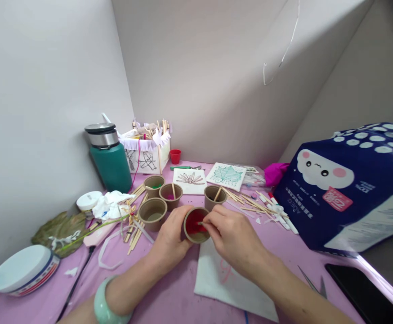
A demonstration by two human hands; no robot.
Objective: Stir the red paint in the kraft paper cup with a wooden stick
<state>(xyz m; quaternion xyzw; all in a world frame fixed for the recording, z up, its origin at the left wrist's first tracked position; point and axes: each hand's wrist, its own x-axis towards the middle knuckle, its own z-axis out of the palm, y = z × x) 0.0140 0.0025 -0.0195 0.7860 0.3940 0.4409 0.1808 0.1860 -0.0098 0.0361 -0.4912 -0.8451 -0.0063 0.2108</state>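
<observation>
My left hand (173, 230) is wrapped round a small brown cup (191, 235), tilted toward me, with red liquid inside. Between the fingertips of my right hand (233, 235) is a thin stick (201, 223), its lower end in the red liquid; most of it is hidden by my fingers. Just beyond stand more brown cups: one with pink contents (171, 192) and a stick, one with green contents (154, 183), one with a stick leaning in it (216, 197), and one with pale contents (152, 215). Under my right forearm lies a white cloth (230, 288) with a pink drawing.
Two drawn squares, a flower (189, 180) and a green leaf (226, 175), lie behind the cups. Wooden sticks (247, 200) and markers (284, 219) are at right, near a big blue package (324, 207), scissors (314, 283) and a phone (365, 290). A green bottle (110, 162) and white bowl (21, 270) stand left.
</observation>
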